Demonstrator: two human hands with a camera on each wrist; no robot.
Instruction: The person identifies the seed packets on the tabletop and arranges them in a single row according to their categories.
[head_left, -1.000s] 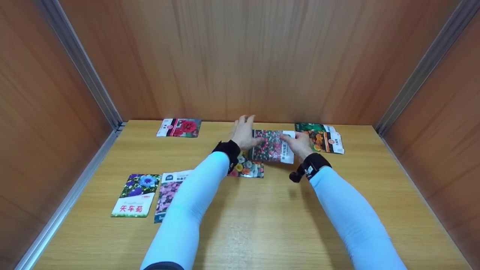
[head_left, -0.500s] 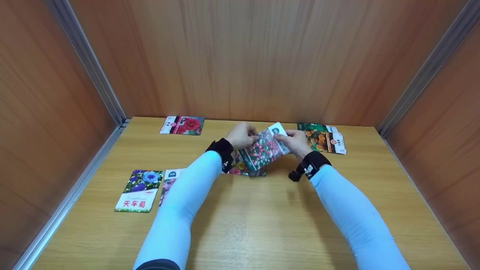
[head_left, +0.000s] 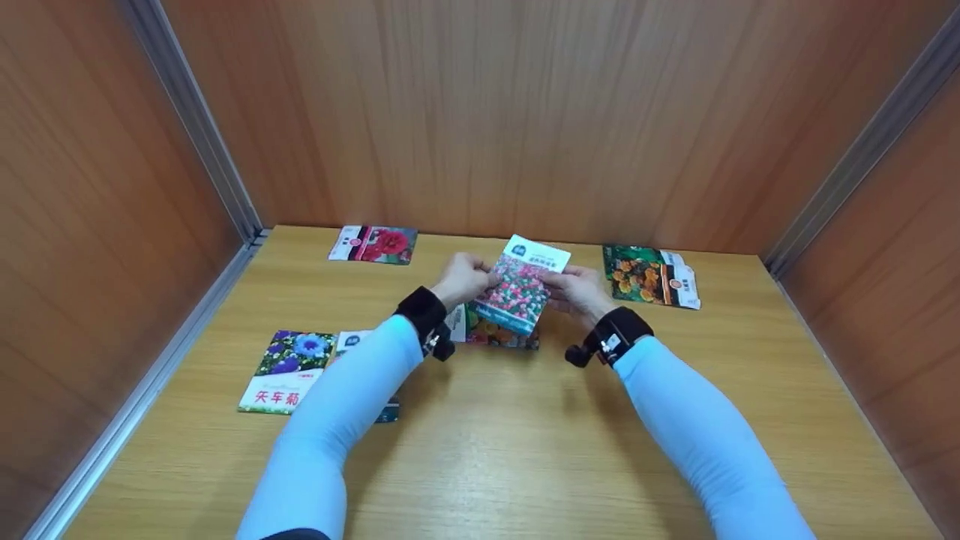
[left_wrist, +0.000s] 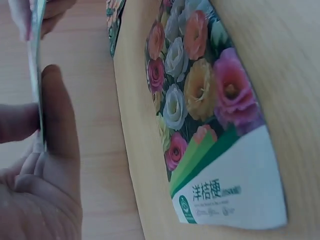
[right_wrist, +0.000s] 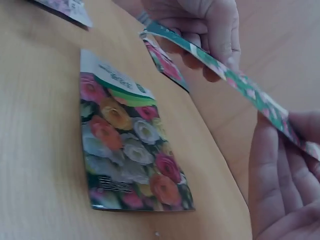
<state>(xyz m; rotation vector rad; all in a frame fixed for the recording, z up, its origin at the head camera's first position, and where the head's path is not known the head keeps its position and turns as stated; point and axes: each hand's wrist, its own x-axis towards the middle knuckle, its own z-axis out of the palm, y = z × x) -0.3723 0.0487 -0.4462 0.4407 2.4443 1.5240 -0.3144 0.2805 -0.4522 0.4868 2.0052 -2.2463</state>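
Pink-flower packet [head_left: 517,291] up off the bench [head_left: 487,457], slanting in mid-air, caught from both sides! | left hand [head_left: 463,280]: fingers [left_wrist: 61,117] clamped on its left edge | right hand [head_left: 580,291]: fingers pinching the right edge | mixed-flower packet [right_wrist: 132,150] lying just beneath | red-flower packet [head_left: 375,245] back left, orange-flower packet [head_left: 640,282] back right

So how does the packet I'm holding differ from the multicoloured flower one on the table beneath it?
The held packet is in the air, pinched by the left hand and right hand; the multicoloured packet lies on the table. The held packet shows small, mostly pink blooms; the multicoloured packet shows larger ones. Both have a white end panel.
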